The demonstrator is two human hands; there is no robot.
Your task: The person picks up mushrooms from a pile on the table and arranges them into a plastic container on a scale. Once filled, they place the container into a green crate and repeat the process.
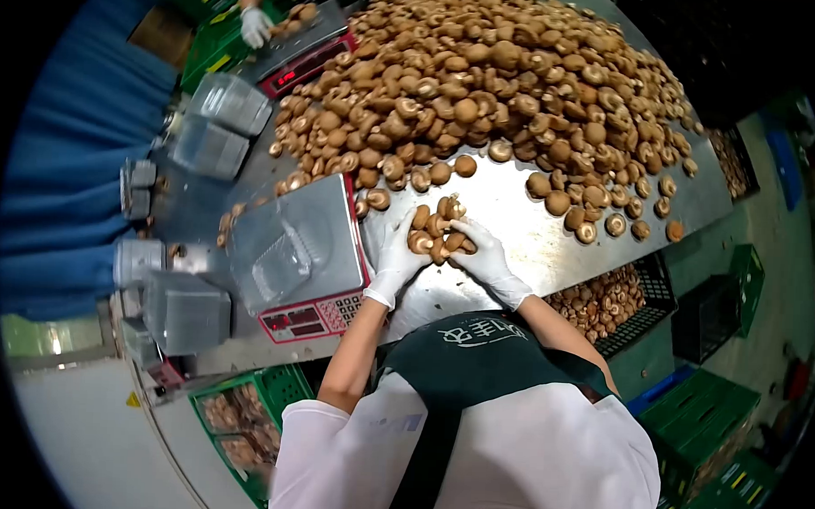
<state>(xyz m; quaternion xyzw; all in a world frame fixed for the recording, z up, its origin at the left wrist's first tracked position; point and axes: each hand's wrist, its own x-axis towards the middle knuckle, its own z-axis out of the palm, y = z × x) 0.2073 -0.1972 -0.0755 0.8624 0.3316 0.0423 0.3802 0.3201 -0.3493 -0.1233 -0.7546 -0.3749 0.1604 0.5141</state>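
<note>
Both my hands wear white gloves and cup a small bunch of brown shiitake mushrooms [440, 227] over the metal table. My left hand [398, 259] closes around the bunch's left side. My right hand [486, 257] holds it from the right, fingers curled against the caps. Just left of my left hand stands a red-edged weighing scale [332, 220], with a clear plastic tray [286, 264] on its plate. Beyond my hands a large heap of shiitake mushrooms [503, 78] covers the back of the table, with loose ones along its near edge.
Stacked clear plastic containers [186, 310] line the left side. At the far left, another person's gloved hand [255, 27] is by mushrooms on a second scale [302, 58]. Mushroom-filled crates sit below, a black crate [657, 295] at right and a green crate [284, 389] at left.
</note>
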